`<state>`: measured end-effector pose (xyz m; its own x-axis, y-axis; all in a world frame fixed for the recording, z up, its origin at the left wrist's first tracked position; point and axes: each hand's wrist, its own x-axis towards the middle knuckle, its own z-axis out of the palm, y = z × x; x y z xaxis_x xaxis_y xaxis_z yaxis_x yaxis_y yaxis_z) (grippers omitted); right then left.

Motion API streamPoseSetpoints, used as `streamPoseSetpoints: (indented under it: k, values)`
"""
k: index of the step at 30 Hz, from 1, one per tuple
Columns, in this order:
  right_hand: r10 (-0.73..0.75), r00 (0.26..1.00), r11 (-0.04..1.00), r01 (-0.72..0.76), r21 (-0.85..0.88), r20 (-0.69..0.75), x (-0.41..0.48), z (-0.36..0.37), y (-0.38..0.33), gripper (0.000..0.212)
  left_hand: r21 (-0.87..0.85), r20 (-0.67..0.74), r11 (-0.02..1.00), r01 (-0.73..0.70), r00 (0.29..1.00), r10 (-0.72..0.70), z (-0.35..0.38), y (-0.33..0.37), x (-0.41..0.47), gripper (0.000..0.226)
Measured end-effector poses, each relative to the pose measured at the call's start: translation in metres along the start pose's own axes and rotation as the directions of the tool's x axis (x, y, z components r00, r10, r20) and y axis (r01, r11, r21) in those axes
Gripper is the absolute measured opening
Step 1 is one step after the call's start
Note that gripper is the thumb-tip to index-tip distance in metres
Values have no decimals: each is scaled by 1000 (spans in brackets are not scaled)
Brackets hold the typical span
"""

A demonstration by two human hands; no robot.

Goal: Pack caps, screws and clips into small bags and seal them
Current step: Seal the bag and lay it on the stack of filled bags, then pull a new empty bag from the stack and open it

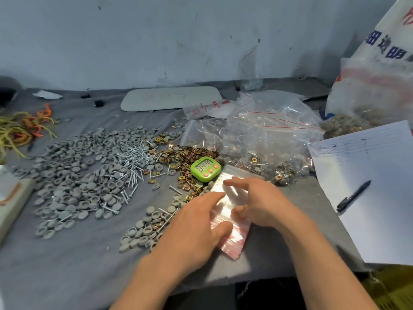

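Observation:
A stack of small clear zip bags (232, 240) with red seal strips lies on the grey cloth in front of me. My left hand (196, 229) rests flat on the stack's left side, fingers straight. My right hand (257, 202) hovers over the top bag with spread, bent fingers touching the plastic. Grey round caps (73, 182) are heaped to the left. Silver screws (134, 159) lie in a pile among the caps. Brass clips (190, 153) are scattered around a green timer.
A green digital timer (205, 168) stands just beyond the bags. Filled clear bags (268, 139) pile up at the right rear. A paper sheet (368, 175) with a pen (353, 195) lies at the right. Coloured cords (20, 130) sit far left. A white board (172, 98) lies near the wall.

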<state>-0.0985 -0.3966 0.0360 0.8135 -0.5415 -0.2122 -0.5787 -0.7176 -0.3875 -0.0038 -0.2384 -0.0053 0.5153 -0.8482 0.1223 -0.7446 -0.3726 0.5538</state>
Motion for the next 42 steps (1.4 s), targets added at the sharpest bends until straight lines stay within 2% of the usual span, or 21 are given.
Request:
streamPoseSetpoints:
  k: [6,15,21,23,25,31,36,42]
  values:
    - [45,996,981,-28,194,-81,4,9,13,62,-38,-12,999,37,999,-38,2,-4,-4,80]
    - [9,982,904,73,422,-189,8,25,28,39,-33,0,996,83,997,-83,1,-2,-3,90]
    - [23,956,928,88,362,-291,8,27,24,21,-38,4,996,80,997,-80,1,-2,-3,89]
    - [-29,949,967,106,231,-313,2,27,19,18,-51,10,997,60,998,-60,0,-3,-3,88]
    - [-114,954,987,141,79,-277,-6,31,12,22,-66,31,998,17,999,-15,-1,-5,-4,88]
    - [-111,994,982,112,152,-17,-23,15,-3,37,-158,80,987,-7,997,20,-8,-10,0,94]
    - [-66,995,991,74,111,-72,-25,9,-13,10,-233,89,972,38,996,-17,-13,-12,3,101]
    - [-40,987,995,54,84,-154,-23,15,-17,16,-255,1,965,63,998,-65,-11,-14,0,108]
